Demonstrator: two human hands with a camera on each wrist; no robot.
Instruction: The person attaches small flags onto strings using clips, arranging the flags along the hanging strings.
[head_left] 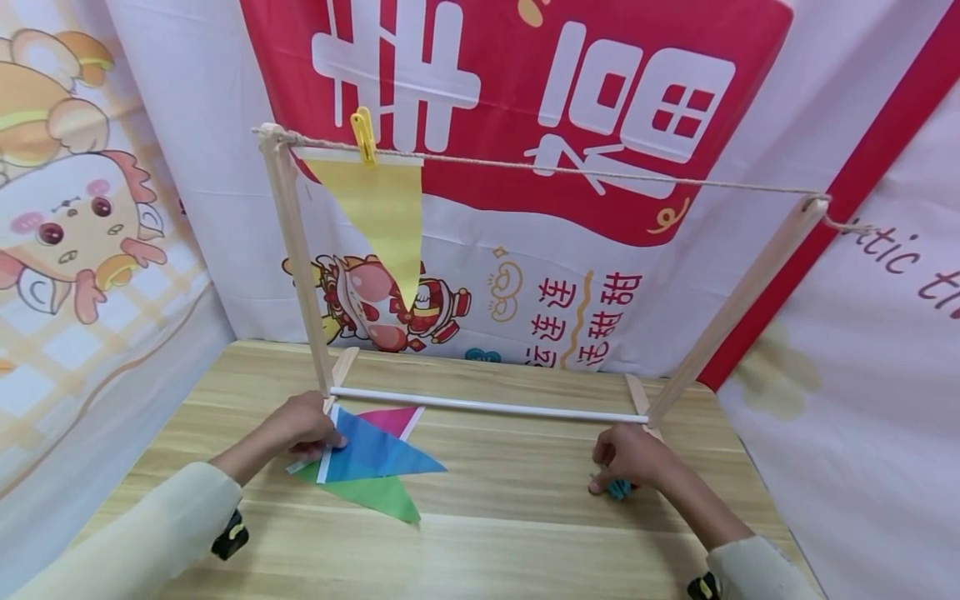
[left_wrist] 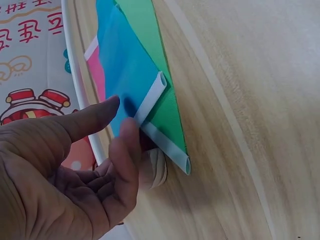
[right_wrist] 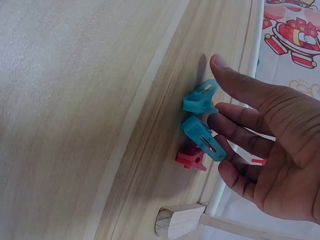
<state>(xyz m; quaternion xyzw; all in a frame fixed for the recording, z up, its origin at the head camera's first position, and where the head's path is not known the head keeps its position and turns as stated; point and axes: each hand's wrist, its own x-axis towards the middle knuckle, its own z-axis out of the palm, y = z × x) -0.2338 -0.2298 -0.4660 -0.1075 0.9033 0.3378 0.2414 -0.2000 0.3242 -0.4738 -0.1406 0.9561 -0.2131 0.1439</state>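
My left hand (head_left: pixel 303 425) is at the white-edged end of a blue pennant (head_left: pixel 375 450), its thumb over the cloth and its index fingertip by the white hem, with a gap between the two. Under the blue one lie a green pennant (head_left: pixel 386 498) and a pink pennant (head_left: pixel 390 421). My right hand (right_wrist: pixel 285 135) reaches over two teal clothespins (right_wrist: pixel 204 140) and a red clothespin (right_wrist: pixel 191 158) on the table. Its curved fingers are beside the clips and the thumb stands apart from them. A yellow pennant (head_left: pixel 390 208) hangs from the string (head_left: pixel 525 165) under a yellow clothespin (head_left: pixel 363 137).
The wooden table (head_left: pixel 510 533) carries a frame with a left post (head_left: pixel 296 258), a right post (head_left: pixel 738 312) and a white rod (head_left: pixel 487 406) low between them. The string runs between the post tops. Printed cloth (head_left: pixel 480 225) hangs behind.
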